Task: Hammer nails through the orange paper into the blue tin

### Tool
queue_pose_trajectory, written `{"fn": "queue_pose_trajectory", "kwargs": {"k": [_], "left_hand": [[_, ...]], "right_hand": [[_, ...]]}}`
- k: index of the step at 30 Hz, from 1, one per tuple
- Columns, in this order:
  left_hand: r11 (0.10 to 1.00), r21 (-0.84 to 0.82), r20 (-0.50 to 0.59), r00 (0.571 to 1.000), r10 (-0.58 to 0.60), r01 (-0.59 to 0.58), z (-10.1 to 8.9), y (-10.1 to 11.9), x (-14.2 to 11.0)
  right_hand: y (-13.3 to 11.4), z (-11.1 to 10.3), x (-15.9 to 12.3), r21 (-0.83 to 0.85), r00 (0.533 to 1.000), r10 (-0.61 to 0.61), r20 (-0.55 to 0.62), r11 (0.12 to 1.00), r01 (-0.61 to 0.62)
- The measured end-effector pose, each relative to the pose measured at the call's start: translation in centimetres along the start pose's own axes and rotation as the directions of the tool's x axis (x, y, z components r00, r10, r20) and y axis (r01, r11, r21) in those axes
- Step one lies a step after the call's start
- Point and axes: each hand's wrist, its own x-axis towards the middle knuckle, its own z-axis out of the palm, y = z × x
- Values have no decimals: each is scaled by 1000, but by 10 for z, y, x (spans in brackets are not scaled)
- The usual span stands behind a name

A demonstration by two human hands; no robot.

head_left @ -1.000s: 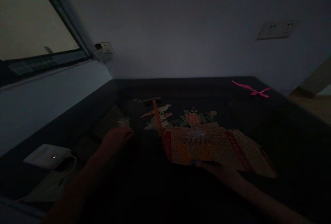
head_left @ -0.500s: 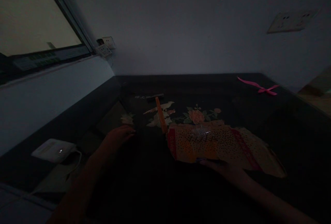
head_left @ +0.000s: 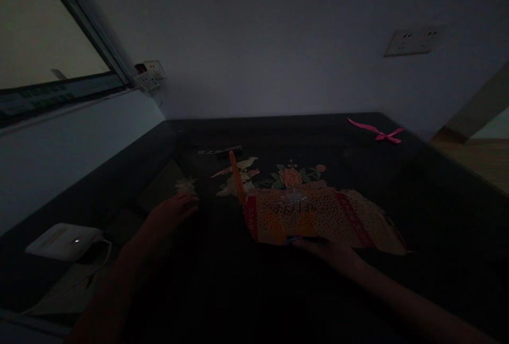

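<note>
A flat piece of cardboard point(head_left: 318, 217), covered in black dots with red bands and orange patches, lies on the dark table. At its left end an orange stick point(head_left: 236, 177) points up and away. My right hand point(head_left: 332, 253) is at the cardboard's lower edge, fingers closed around a slim dark pen-like thing point(head_left: 302, 239); dimness hides its exact kind. My left hand point(head_left: 170, 210) rests on the table to the left, apart from the cardboard, fingers stretched out and holding nothing.
A white device with a cable point(head_left: 66, 240) lies at the left. A pink ribbon point(head_left: 384, 134) sits near the far right edge of the table point(head_left: 429, 201). A small dark bar point(head_left: 228, 152) lies behind the stick. Walls with sockets point(head_left: 413, 41) border the back.
The view has shifted slightly, so everything on the table appears a little further left. Both hands keep nearly the same places relative to the cardboard.
</note>
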Motion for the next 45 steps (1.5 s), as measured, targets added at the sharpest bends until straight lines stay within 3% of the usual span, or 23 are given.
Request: {"fn": "queue_pose_trajectory", "kwargs": {"k": [2,5,9,10,12,15,22,32,41,45], "left_hand": [[1000,13,-17,1000,20,-19,-7,11,0],[980,-77,-124,977,173,-183,-18,48,-2],[852,-207,-237,870,433,-480,-24,121,0],[816,-235,-241,845,478,-528,-23,138,2],[780,-299,-203,836,511,-549,-19,165,9],[761,-389,-91,843,530,-520,-12,186,21],[712,-487,-88,839,537,-506,-2,191,32],[691,-353,-199,772,604,-631,8,192,27],[739,-294,-270,794,544,-606,6,192,21],[816,-287,-285,858,428,-502,-7,174,20]], "right_hand": [[0,1,0,5,1000,-16,0,1000,16],[-2,1,-1,17,999,-40,4,999,40],[-4,0,-2,35,999,-43,19,998,43],[-4,0,-2,38,999,-41,20,998,41],[-4,1,-2,41,999,-39,18,998,38],[-2,3,-2,37,999,-39,17,999,38],[2,5,-2,49,998,-54,18,997,53],[-2,3,-1,52,999,-47,11,998,46],[-6,0,-3,34,999,-41,2,999,41],[-8,-2,-3,27,999,-52,-5,998,52]]}}
